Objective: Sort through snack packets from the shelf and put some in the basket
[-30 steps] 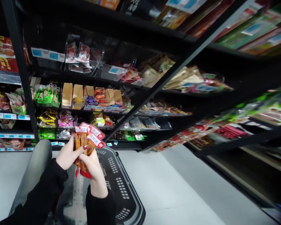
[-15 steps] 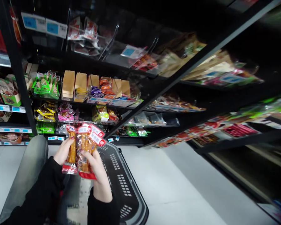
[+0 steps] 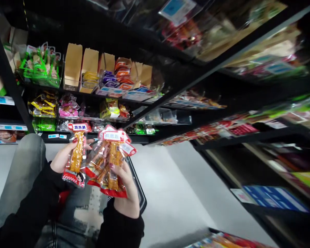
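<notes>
My left hand (image 3: pixel 63 155) is closed on one clear snack packet (image 3: pixel 78 153), with a long orange-brown stick inside, a red-and-white label on top and a red checked band below. Several similar snack packets (image 3: pixel 114 162) are fanned out in my right hand (image 3: pixel 126 179), its thumb pressed over the front one. Their labels overlap at the top, and red strips run along the bottom. A small gap separates the two hands' packets. Both hands are above my knees, in front of the low shelves.
Shelves ahead hold green packets (image 3: pixel 40 65), brown cardboard boxes (image 3: pixel 72 65) and yellow packets (image 3: pixel 44 103). A dark basket (image 3: pixel 142 196) stands on the pale floor (image 3: pixel 170 186), partly behind my right arm. More stocked shelving (image 3: pixel 274 196) runs along the right.
My hands have moved apart, separating the left packet from the right bunch, which is now fanned wider. The view has tilted lower, and my right arm covers more of the basket.
</notes>
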Available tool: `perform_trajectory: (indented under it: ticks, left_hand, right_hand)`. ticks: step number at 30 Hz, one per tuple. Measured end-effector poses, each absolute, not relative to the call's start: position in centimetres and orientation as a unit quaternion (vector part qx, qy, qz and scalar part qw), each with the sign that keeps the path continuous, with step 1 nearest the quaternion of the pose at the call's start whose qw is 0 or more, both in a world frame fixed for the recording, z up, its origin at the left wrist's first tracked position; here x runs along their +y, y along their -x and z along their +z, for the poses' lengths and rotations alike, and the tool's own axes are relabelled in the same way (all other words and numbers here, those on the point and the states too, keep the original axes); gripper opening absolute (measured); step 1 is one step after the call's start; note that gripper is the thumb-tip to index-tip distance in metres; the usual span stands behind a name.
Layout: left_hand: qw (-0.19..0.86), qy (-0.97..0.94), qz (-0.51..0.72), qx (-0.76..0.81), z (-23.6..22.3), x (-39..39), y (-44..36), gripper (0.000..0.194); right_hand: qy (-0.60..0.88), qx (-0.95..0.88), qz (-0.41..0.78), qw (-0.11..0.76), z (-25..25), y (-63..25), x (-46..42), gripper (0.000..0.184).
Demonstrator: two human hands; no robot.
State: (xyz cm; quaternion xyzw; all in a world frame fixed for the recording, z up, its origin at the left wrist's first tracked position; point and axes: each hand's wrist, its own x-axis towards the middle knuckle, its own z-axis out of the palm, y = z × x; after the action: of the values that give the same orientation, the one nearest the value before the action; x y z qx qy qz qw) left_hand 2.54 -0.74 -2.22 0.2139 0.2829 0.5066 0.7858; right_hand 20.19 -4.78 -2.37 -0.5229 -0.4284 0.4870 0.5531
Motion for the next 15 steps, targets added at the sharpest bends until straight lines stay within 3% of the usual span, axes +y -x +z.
perform_trajectory:
  ticks: [4,12,15]
  left_hand:
    - [0.774,-0.182,0.543,0.269,-2.4,-0.9,-3.1,0.021]
    - [0.776,-0.168,0.548,0.265,-2.6,-0.5,-2.8,0.017]
    - [0.785,-0.208,0.513,0.278,-2.9,-0.6,-2.8,0.019]
  right_hand:
    - [0.514,-0.361,0.548,0.552,-3.2,-21.1,-4.2,0.032]
    - [0.545,-0.380,0.442,0.602,-3.7,-21.7,-5.6,0.032]
    - [0.548,-0.387,0.474,0.571,-3.4,-21.7,-5.5,0.030]
